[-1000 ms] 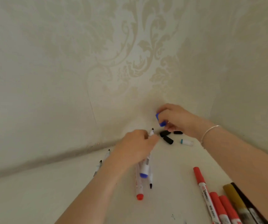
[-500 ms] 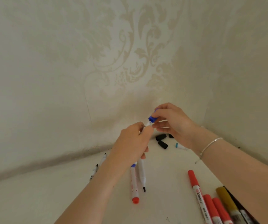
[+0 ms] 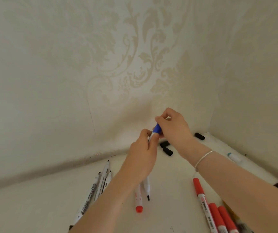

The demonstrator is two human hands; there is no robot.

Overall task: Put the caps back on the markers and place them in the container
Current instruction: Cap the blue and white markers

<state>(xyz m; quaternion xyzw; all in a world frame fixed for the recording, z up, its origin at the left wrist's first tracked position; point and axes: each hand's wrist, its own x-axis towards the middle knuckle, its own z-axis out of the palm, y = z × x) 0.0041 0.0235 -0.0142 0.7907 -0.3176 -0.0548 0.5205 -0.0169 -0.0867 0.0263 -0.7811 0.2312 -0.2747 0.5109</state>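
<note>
My left hand [image 3: 143, 155] grips a white marker [image 3: 151, 136] held up over the table, most of its barrel hidden in my fist. My right hand [image 3: 173, 126] pinches a blue cap [image 3: 157, 128] that sits on the marker's upper end. Three uncapped black-tipped markers [image 3: 101, 180] lie at the left. A red-capped marker [image 3: 138, 200] and an uncapped black-tipped one [image 3: 147, 187] lie below my left wrist. Loose black caps [image 3: 167, 150] rest near the wall corner. No container is in view.
Several red-capped markers [image 3: 210, 209] lie at the lower right beside my right forearm. One black cap [image 3: 199, 136] sits in the far corner, a white marker with a teal band [image 3: 233, 158] along the right wall. Patterned walls close in the table on two sides.
My left hand lifted the white marker off the table. My right hand brought the blue cap over and set it onto the marker's tip. The view tilted, showing more of the left markers.
</note>
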